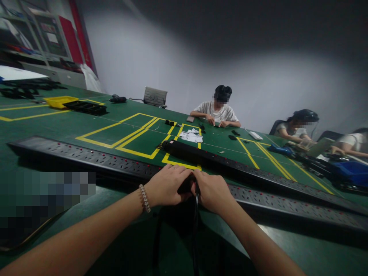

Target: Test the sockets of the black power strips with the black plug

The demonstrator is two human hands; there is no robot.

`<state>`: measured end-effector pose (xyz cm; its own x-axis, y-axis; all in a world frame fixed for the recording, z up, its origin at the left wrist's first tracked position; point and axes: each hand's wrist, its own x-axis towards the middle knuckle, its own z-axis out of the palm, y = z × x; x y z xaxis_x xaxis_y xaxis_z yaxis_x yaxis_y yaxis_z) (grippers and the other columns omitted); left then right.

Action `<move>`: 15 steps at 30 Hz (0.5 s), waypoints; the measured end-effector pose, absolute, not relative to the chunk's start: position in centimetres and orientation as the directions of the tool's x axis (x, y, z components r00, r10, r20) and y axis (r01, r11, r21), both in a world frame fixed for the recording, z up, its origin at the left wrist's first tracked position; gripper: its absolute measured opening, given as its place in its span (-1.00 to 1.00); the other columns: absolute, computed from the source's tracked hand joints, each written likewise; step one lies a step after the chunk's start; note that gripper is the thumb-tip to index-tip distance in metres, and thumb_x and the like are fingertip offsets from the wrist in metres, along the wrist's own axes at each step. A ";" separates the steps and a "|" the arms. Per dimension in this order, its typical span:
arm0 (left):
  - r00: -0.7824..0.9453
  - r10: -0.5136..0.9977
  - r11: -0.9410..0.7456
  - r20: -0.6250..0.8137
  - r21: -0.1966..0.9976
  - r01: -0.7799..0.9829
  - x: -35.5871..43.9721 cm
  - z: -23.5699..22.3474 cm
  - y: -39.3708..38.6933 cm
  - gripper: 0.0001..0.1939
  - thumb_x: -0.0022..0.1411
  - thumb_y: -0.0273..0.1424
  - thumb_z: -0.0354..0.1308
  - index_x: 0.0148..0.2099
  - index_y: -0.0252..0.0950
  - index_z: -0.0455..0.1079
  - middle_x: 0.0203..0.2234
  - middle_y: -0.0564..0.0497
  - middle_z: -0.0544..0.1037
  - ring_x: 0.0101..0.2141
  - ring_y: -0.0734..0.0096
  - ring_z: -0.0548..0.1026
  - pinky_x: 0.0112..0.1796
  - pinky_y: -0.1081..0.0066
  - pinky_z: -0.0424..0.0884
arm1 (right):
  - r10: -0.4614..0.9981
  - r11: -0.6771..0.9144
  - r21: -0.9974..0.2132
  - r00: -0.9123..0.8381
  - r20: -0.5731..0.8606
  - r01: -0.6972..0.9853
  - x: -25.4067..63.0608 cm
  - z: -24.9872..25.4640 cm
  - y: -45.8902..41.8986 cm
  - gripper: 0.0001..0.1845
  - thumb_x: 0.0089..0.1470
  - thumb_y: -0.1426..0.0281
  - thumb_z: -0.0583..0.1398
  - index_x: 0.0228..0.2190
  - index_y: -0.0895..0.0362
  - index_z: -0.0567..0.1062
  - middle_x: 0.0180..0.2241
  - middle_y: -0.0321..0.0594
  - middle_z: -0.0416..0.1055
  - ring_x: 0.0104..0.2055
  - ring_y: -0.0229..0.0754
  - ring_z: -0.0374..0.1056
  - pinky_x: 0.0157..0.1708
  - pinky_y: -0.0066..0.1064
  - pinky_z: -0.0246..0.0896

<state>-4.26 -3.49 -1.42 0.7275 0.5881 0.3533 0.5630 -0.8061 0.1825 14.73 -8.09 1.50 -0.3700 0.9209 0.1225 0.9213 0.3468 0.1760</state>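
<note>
My left hand (169, 184), with a beaded bracelet at its wrist, is closed around a small black part (185, 185) whose kind I cannot make out. Right beside it, my right hand (212, 191) pinches a black cable (196, 222) that hangs down toward me; the fingers of both hands meet. Just behind and under the hands lies a long black strip (115, 164) with rows of slots and red dots. A second long black strip (244, 170) of the same kind lies beyond it, angled to the right.
Yellow tape lines (132, 151) mark the green table (94, 130). White papers (191, 135), a yellow tray (60, 101), a black tray (86, 107) and a power drill (117, 99) lie farther off. A person (221, 111) sits opposite; others sit at right near blue bins (349, 172).
</note>
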 end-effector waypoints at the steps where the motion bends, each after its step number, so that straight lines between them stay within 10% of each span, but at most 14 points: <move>1: 0.718 0.595 -0.801 0.361 0.195 0.566 -4.2 -1.5 -3.6 -0.51 0.16 -0.20 0.25 0.10 -0.26 0.34 -0.08 -0.12 0.54 -0.06 0.03 0.49 -0.05 0.10 0.36 | 0.919 0.348 0.177 -0.372 0.127 0.921 14.7 1.4 -8.1 -0.73 0.30 0.29 0.03 -0.02 0.08 0.34 -0.22 -0.16 0.54 -0.33 -0.09 0.50 -0.45 -0.37 0.12; 15: 0.718 0.605 -0.796 0.345 0.215 0.566 -4.2 -1.5 -3.4 -0.60 0.14 -0.26 0.27 0.04 -0.18 0.41 -0.06 -0.05 0.54 -0.05 0.09 0.49 -0.02 0.11 0.33 | 0.950 0.215 0.216 -0.256 0.179 0.952 14.1 1.0 -8.7 -0.74 0.27 0.21 0.05 -0.12 0.10 0.34 -0.31 -0.13 0.55 -0.35 0.02 0.54 -0.47 -0.34 0.20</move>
<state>-4.15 -3.45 -1.48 0.7179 0.6045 0.3452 0.5663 -0.7956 0.2155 14.15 -8.67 1.01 -0.2556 0.9500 0.1793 0.9523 0.2154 0.2164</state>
